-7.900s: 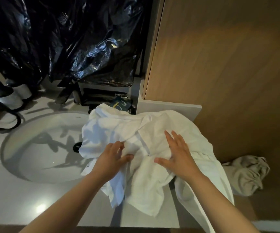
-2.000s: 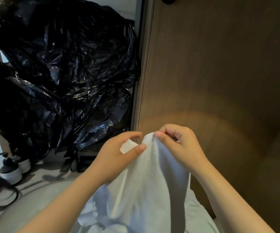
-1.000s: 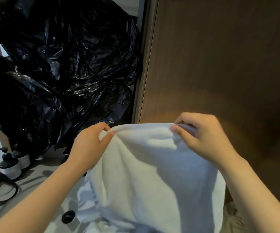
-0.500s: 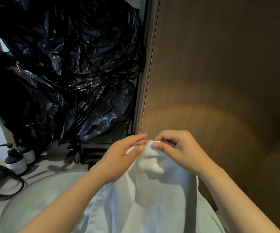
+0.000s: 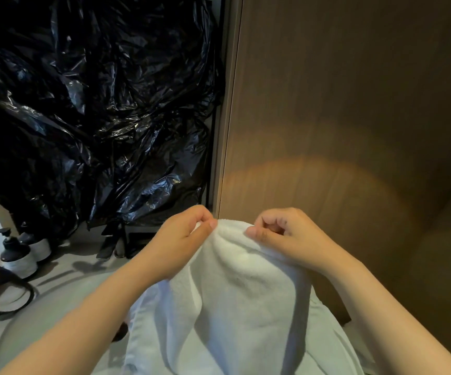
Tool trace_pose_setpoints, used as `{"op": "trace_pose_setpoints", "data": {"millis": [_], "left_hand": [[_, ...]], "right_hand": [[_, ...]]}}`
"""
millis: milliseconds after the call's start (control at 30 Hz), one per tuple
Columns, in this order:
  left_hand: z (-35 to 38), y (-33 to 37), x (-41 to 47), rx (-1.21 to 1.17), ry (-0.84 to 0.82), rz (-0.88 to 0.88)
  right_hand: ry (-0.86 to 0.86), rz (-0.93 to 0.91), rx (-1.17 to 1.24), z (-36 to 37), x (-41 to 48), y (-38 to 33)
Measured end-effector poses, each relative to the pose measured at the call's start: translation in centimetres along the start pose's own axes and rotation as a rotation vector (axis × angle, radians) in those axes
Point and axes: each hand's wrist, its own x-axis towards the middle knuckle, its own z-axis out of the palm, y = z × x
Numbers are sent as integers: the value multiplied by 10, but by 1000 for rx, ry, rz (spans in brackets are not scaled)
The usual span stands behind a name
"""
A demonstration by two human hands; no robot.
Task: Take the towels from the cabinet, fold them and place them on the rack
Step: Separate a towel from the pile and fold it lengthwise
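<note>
Towel [image 5: 235,301] hangs lengthwise downward; left hand [image 5: 181,244], right hand [image 5: 286,239] fingers pinch top edge, close together.

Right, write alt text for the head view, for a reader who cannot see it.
The left hand and right hand pinch the top edge of a white towel, close together; the rest hangs over a sink. Behind: crumpled black plastic at left, a wood panel at right.
</note>
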Motion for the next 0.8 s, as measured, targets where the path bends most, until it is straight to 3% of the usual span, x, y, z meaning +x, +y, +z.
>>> {"op": "trace_pose_setpoints", "data": {"millis": [133,267,500,633,800], "left_hand": [[-12,-11,5,100,-1,26],[-22,-36,10,248,48,-60],[-32,-57,8,290,165,-71],[-33,-55,5,250,219,-58],[-33,-38,9,104,245,-67]], "right_hand": [[-33,61,56,-6,-13,13],[-49,110,67,-10,-18,20],[-77,152,9,-19,-22,17],[-45,98,-1,-27,-22,0],[-12,-94,-250,-22,-20,-29]]}}
